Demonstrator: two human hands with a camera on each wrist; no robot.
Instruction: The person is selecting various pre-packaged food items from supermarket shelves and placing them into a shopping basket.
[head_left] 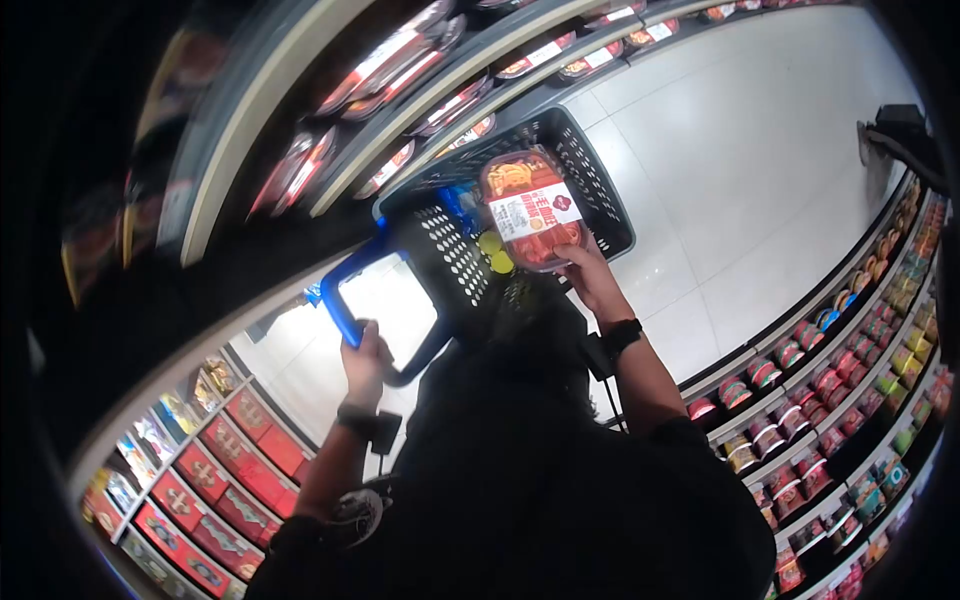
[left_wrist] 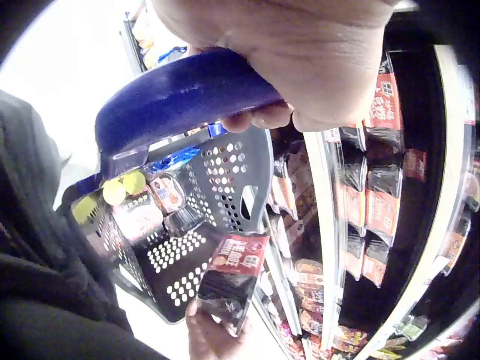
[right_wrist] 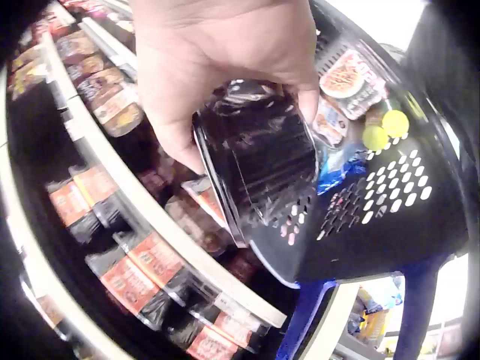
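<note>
held tray (head_left: 535, 210), basket (head_left: 600, 190) (blue-handled), tiled floor (head_left: 700, 180), shelves (head_left: 215, 175)

Head view: we look down from above both grips, forward over basket (head_left: 603, 175), widest and farthest of three. Left wrist view: we sit close at left hand (head_left: 366, 362), peering past its grip on blue handle (head_left: 340, 308) into basket, package (head_left: 532, 215) farther off. Right wrist view: we sit close at right hand (head_left: 590, 275), facing package in its grip, basket beside and beyond. All three of our views share basket, handle, package.
</note>
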